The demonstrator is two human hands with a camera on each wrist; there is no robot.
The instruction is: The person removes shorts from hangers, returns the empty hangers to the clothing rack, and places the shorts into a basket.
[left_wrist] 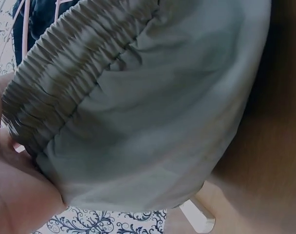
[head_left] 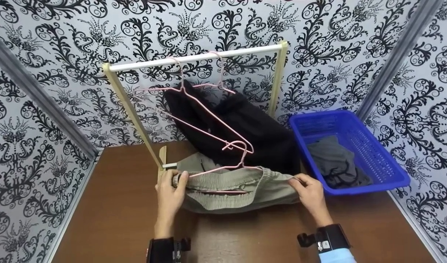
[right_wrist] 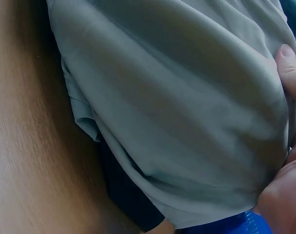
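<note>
A pair of grey-green elastic-waist pants (head_left: pixel 278 191) is held up over the table, its waist opening facing me. Inside the gathered waistband (left_wrist: pixel 84 63) sits a pink wire hanger (head_left: pixel 212 170), its hook standing up above the cloth. My left hand (head_left: pixel 171 193) grips the waistband's left end, thumb in front, around the hanger's end. On the other side, my right hand (head_left: pixel 311 195) pinches the cloth at the pants' right edge between thumb and fingers. The right wrist view shows the fabric (right_wrist: pixel 177 112) hanging in loose folds from that hand.
Behind the pants stands a small rack with a white rail (head_left: pixel 197 59) and wooden posts. Pink hangers (head_left: pixel 218 118) hang from it with black garments (head_left: pixel 252 124). To the right, a blue basket (head_left: pixel 385 160) holds dark grey clothing (head_left: pixel 334 160). Brown tabletop (head_left: pixel 110 212) lies in front.
</note>
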